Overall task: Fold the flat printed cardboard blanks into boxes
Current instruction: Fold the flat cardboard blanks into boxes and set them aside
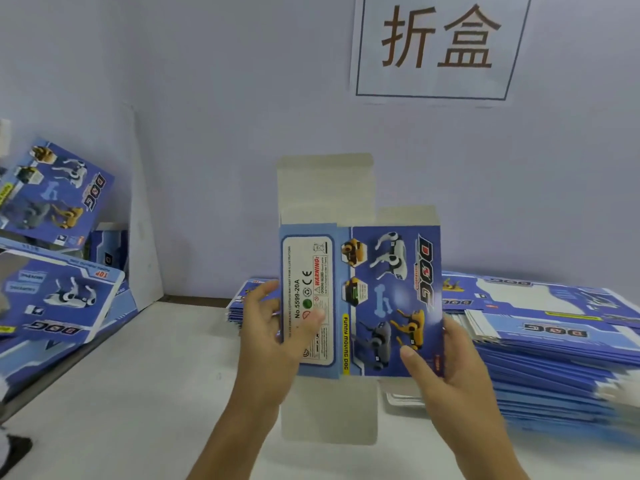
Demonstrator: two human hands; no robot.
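Blue cardboard blank [360, 299] is held up mid-frame, pinched by the left hand [273, 327] and right hand [446, 362] at its edges, likely to be squeezed open.

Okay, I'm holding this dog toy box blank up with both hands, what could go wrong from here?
The blue printed cardboard blank is pinched only at its side edges by the left hand and right hand, so it might buckle off its creases. Its plain grey top flap stands loose and could bend. The stack of flat blue blanks close to the right hand looks uneven; a bump may slide it.
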